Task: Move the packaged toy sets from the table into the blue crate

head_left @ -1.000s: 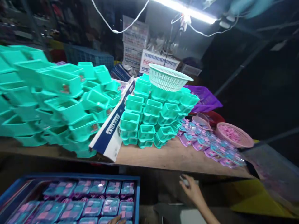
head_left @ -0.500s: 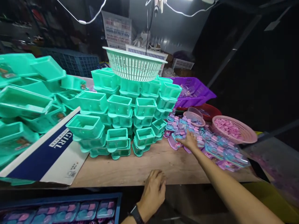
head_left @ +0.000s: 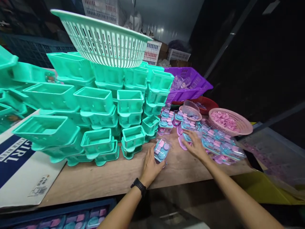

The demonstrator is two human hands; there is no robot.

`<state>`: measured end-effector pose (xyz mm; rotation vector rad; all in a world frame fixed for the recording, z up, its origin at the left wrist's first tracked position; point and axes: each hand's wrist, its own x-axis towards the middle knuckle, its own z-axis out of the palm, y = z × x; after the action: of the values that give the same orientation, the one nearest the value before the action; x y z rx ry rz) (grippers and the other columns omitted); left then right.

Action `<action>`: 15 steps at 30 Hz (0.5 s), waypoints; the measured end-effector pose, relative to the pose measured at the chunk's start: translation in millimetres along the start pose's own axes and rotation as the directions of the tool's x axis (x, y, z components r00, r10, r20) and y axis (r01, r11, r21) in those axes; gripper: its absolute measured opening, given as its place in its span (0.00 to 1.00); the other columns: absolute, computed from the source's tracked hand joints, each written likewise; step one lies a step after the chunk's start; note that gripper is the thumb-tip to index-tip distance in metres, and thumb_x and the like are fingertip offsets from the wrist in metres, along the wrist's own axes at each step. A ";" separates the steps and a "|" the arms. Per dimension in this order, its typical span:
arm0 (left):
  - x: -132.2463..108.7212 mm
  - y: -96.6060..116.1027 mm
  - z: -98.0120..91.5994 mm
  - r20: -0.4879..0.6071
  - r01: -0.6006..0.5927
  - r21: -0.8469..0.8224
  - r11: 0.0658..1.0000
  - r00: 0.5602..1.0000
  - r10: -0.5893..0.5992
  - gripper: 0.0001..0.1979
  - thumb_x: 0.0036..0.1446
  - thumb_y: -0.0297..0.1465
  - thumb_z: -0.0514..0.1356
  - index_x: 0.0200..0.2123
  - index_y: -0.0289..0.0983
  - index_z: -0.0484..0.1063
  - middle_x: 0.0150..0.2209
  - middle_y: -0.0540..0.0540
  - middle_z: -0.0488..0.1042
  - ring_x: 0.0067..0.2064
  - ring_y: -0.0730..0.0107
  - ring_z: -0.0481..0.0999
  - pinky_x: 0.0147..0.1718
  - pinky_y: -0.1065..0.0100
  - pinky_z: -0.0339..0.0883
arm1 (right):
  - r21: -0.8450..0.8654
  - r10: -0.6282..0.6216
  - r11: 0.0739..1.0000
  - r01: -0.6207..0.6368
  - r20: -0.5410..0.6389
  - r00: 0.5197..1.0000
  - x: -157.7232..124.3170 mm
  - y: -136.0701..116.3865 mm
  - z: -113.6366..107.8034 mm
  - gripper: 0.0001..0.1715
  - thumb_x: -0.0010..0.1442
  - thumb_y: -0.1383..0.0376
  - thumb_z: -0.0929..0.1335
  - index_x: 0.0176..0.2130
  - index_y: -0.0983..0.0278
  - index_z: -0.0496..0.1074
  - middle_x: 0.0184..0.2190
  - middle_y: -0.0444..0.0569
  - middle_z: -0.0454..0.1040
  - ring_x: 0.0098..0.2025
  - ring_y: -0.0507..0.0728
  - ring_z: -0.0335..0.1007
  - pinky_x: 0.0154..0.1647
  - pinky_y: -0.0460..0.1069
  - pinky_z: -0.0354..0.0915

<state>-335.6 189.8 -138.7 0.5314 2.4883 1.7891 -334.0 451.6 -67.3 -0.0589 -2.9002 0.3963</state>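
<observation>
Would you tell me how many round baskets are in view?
3: a green basket atop the stacked tubs, a pink basket at the table's right, a small pink one beside it; others may be hidden.

The table is matt, light wood. The green boxes and the slotted basket are smooth plastic. The small packet is clear, glossy plastic. The carton is printed cardboard.
</observation>
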 end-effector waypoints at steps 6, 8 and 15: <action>-31.8 -0.7 -15.5 -0.140 0.061 -0.008 0.998 0.988 -0.062 0.33 0.54 0.35 0.68 0.61 0.37 0.64 0.55 0.36 0.74 0.58 0.50 0.75 0.59 0.49 0.71 | -0.164 0.267 0.951 -0.262 0.006 0.964 20.3 56.5 -13.9 0.41 0.57 0.65 0.71 0.67 0.67 0.61 0.66 0.68 0.61 0.67 0.77 0.58 0.65 0.77 0.52; -44.7 -3.9 -25.4 -0.195 0.085 -0.010 0.996 0.977 -0.086 0.33 0.54 0.35 0.68 0.61 0.38 0.63 0.57 0.36 0.73 0.60 0.49 0.74 0.60 0.49 0.70 | -0.169 0.261 0.953 -0.252 0.039 0.964 17.8 55.2 -15.3 0.40 0.56 0.62 0.73 0.64 0.68 0.65 0.62 0.67 0.65 0.63 0.75 0.63 0.64 0.73 0.56; -71.5 7.9 -63.4 -0.231 0.206 -0.079 0.975 0.948 -0.218 0.39 0.51 0.33 0.68 0.65 0.37 0.60 0.62 0.36 0.71 0.64 0.50 0.71 0.65 0.50 0.65 | 0.006 0.202 0.979 -0.204 0.131 0.971 -29.5 0.8 9.0 0.48 0.49 0.43 0.76 0.61 0.63 0.70 0.55 0.61 0.75 0.56 0.72 0.73 0.55 0.59 0.70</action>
<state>-280.3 113.2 -122.2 0.0418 2.5170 1.9267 -307.2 448.1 -82.1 -0.3420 -3.0279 0.4797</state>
